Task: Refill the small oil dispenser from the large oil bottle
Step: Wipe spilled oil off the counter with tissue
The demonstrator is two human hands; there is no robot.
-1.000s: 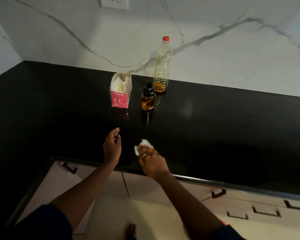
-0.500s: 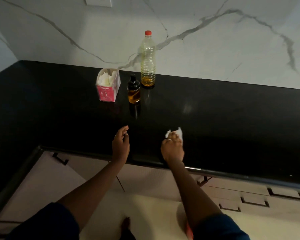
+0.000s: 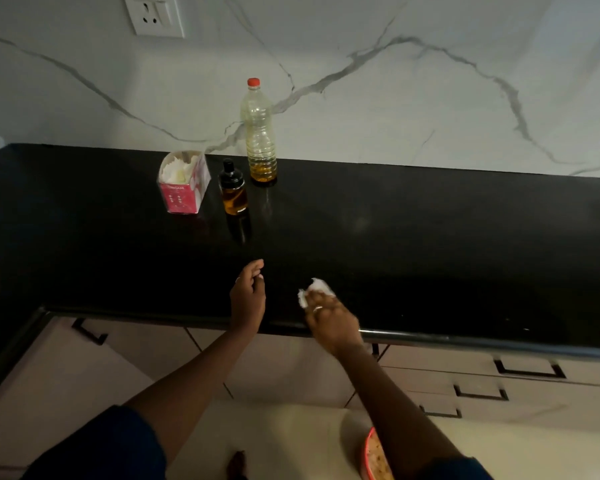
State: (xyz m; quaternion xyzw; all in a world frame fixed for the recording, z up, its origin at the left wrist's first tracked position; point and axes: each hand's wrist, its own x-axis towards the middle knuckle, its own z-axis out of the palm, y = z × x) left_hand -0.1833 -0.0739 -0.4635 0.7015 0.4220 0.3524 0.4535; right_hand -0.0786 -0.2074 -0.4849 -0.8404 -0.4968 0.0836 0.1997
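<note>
The large oil bottle point(image 3: 260, 133), clear plastic with a red cap and a little amber oil at the bottom, stands upright at the back of the black counter point(image 3: 430, 244). Just in front and left of it stands the small oil dispenser point(image 3: 234, 192), dark glass with a black cap on. My right hand point(image 3: 329, 317) presses a crumpled white tissue point(image 3: 314, 291) onto the counter near the front edge. My left hand point(image 3: 248, 296) rests beside it with loosely curled fingers, holding nothing. Both hands are well in front of the bottles.
A pink tissue box point(image 3: 183, 183) stands left of the dispenser. A marble backsplash with a wall socket point(image 3: 155, 15) rises behind. Cabinet drawers with dark handles point(image 3: 529, 370) lie below the counter edge. A red-rimmed bowl point(image 3: 374, 459) shows on the floor by my right arm.
My right hand slid the tissue right along the counter and then back left. My left hand stayed almost still. The bottles have not moved.
</note>
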